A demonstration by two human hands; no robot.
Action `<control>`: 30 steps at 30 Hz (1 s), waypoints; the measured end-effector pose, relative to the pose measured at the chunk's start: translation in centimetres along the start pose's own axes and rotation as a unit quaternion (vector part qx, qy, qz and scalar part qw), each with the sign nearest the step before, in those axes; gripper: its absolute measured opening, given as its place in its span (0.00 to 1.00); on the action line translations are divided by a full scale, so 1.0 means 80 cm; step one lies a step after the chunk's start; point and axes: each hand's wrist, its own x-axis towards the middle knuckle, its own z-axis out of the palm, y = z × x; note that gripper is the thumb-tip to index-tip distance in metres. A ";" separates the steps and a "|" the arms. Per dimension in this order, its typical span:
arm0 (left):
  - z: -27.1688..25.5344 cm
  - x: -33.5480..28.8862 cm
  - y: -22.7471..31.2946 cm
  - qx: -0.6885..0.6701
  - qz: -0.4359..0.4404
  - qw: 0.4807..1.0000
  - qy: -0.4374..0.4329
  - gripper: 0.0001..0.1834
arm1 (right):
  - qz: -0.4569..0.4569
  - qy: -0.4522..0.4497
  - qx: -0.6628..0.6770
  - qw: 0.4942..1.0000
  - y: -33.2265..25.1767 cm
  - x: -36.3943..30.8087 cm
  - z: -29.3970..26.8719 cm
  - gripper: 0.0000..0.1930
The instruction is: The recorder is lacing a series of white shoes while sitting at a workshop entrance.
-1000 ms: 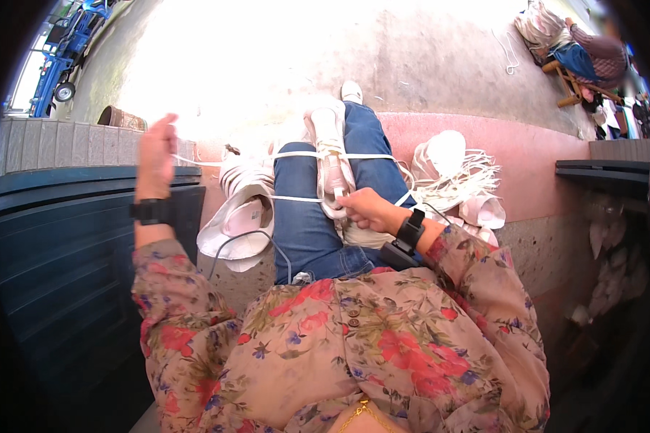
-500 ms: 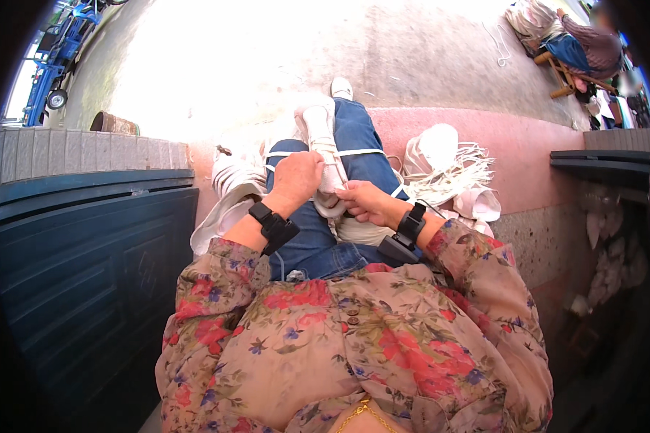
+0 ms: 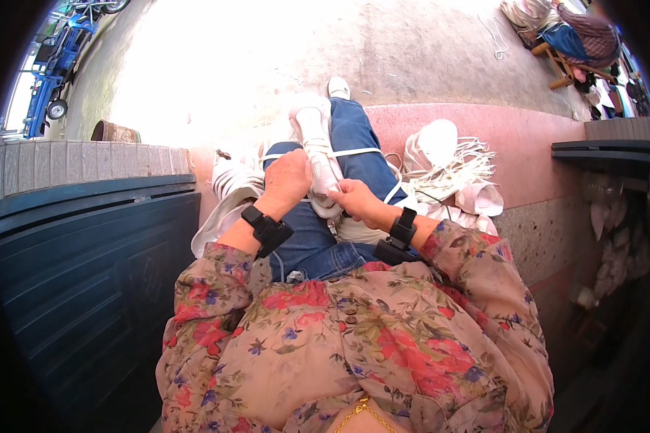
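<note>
A white shoe upper (image 3: 313, 133) lies lengthwise over my thighs, its lace-hole area between my hands. My left hand (image 3: 289, 175) is closed in a fist at its left edge; whatever those fingers hold is hidden. On the opposite edge, the thumb and fingers of my right hand (image 3: 357, 200) pinch the near part of the upper. Any thin lace between the fingers is too small to make out. A pale strap (image 3: 359, 151) runs across my thighs at the upper.
At my right lies a heap of white laces (image 3: 455, 169) and uppers. Stacked white uppers (image 3: 231, 177) rest by my left leg. Dark blue panels (image 3: 87, 252) flank me on the left. A brown pot (image 3: 115, 132) stands beyond; another person (image 3: 588, 40) sits far right.
My left hand has shifted slightly left, away from the upper's middle. My right hand has moved a little left and turned, with its fingers closer against the upper.
</note>
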 end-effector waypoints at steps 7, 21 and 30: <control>0.005 0.016 -0.012 -0.013 0.073 0.996 -0.039 0.10 | -0.067 0.018 -0.051 0.996 -0.001 0.001 0.003 0.12; 0.019 0.025 -0.045 -0.288 0.046 0.945 -0.148 0.08 | -0.132 -0.023 -0.082 0.988 0.028 0.032 -0.005 0.12; 0.016 0.014 -0.025 -0.086 0.114 0.986 -0.083 0.08 | -0.191 -0.001 -0.161 0.968 0.023 0.033 -0.015 0.15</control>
